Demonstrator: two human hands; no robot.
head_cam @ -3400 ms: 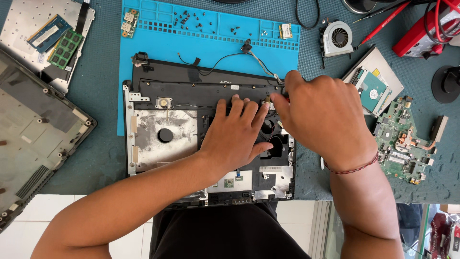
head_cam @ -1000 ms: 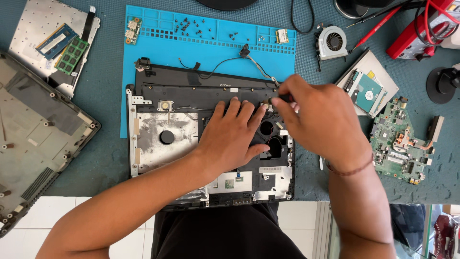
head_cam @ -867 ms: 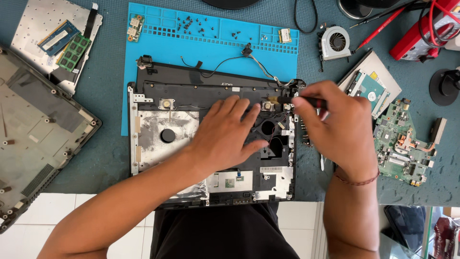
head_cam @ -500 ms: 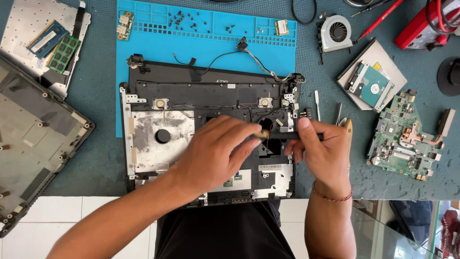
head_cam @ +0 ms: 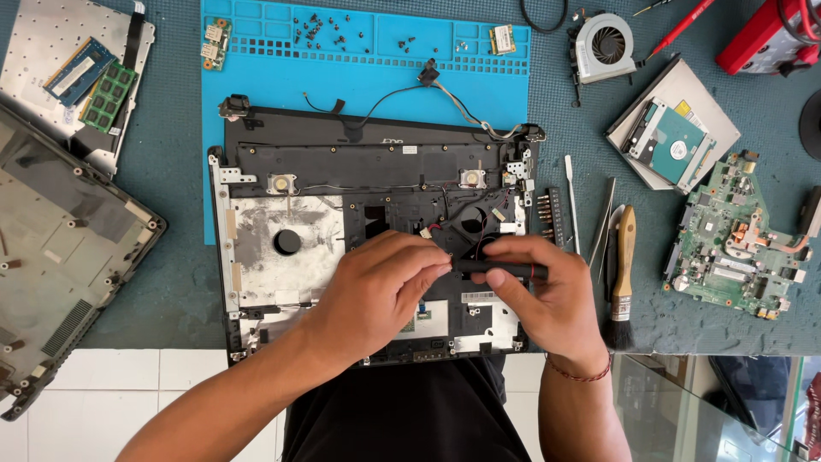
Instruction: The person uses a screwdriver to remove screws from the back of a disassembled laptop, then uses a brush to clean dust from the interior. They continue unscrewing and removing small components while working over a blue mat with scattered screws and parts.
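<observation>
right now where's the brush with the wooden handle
In the head view the brush lies on the teal mat just right of the laptop chassis, beside the right hand and left of the green motherboard.

Bright, even daylight covers the bench; shadows under both hands are short and soft (glare only on the glass at the lower right corner). Focus stays sharp throughout.

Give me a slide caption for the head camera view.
Both hands, left hand and right hand, grip a black screwdriver handle above an opened laptop chassis on a blue mat.
</observation>
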